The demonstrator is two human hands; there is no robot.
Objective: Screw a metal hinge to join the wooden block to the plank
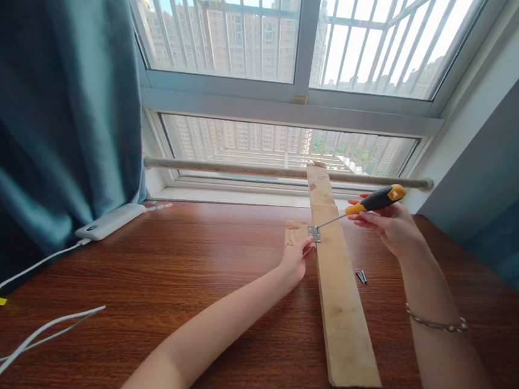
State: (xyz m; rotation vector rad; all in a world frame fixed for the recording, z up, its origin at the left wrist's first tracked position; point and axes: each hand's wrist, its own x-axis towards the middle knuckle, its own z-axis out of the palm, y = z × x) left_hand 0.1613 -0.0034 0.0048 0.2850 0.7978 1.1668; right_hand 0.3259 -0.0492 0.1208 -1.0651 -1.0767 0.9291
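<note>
Pale wood forms the long board (342,292) on the brown desk (190,261) in the head view. A metal hinge (314,234) sits across the seam between this board and a short wooden piece (293,234). Taking the hinge as the clock's centre, the long board's ends point to twelve and five o'clock, and the short piece lies at nine. The left hand (296,261), at seven, has its thumb at the hinge's near edge; whether its fingers grip the short piece, I cannot tell. The right hand (386,222), at three, grips a yellow-and-black screwdriver (379,199), its tip at the hinge. Several screws (362,277) lie together at four, just beside the long board.
</note>
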